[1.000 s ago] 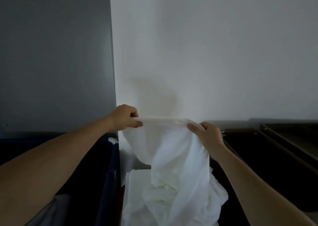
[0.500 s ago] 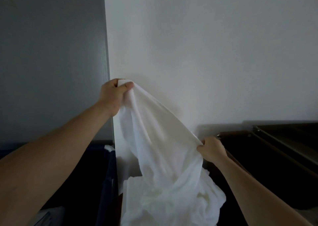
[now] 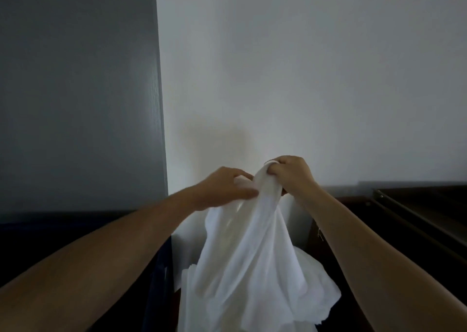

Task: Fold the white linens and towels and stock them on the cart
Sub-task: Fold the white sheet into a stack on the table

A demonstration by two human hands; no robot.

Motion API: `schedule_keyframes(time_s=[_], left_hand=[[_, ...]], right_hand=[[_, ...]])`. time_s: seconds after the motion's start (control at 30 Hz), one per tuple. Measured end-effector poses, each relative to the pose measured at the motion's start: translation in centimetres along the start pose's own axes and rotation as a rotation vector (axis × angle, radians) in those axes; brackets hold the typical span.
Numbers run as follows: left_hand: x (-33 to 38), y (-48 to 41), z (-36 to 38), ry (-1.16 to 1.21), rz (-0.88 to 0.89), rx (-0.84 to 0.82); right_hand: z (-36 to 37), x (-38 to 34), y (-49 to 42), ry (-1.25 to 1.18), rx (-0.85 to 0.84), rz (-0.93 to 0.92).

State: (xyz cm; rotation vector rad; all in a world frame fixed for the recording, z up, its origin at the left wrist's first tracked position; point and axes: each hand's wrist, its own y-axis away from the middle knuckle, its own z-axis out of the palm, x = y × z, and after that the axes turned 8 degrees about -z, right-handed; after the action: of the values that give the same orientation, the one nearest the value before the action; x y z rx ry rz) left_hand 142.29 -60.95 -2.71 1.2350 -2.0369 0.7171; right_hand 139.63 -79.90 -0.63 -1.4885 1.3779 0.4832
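Note:
A thin white linen sheet [image 3: 252, 256] hangs in front of me, bunched at its top and trailing down onto a crumpled white pile at the bottom of the view. My left hand [image 3: 222, 189] pinches the cloth's upper edge from the left. Just to the right and slightly higher, my right hand [image 3: 290, 172] grips the same bunched top with curled fingers. The two hands are almost touching. The lower part of the linen runs out of view.
A white wall [image 3: 303, 79] stands straight ahead, meeting a grey panel [image 3: 75, 91] on the left. Dark shelving or a cart frame [image 3: 417, 220] lies at the right. A dark blue bin edge [image 3: 156, 268] sits at lower left.
My left hand came down and right from its raised position, and my right hand rose. They now meet at the top of the linen, which hangs gathered instead of stretched.

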Motion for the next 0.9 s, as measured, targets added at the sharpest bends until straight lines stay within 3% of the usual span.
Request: schedule_keyframes(time_s=[0.07,0.23,0.33,0.53,0.73,0.9], left_hand=[[0.0,0.3,1.0,-0.091,0.007,-0.019],[0.1,-0.2,2.9,-0.210,0.040,0.108],[-0.3,-0.5,2.3,-0.089,0.010,0.083],[0.2,-1.4,1.3,-0.022,0.006,0.246],[1.7,-3.3,-2.5,0.064,-0.057,0.640],[0.7,-5.1,-8.5,0.384,-0.152,0.910]], right_hand=[[0.1,-0.3,0.1,-0.074,-0.023,0.040],[0.2,0.2,0.2,-0.073,-0.035,0.020],[-0.5,1.4,0.3,0.117,-0.002,-0.059],[0.5,4.4,1.9,0.454,-0.057,-0.062],[0.5,5.5,1.7,0.506,-0.035,-0.018],[0.1,8.1,2.4,0.473,-0.013,0.085]])
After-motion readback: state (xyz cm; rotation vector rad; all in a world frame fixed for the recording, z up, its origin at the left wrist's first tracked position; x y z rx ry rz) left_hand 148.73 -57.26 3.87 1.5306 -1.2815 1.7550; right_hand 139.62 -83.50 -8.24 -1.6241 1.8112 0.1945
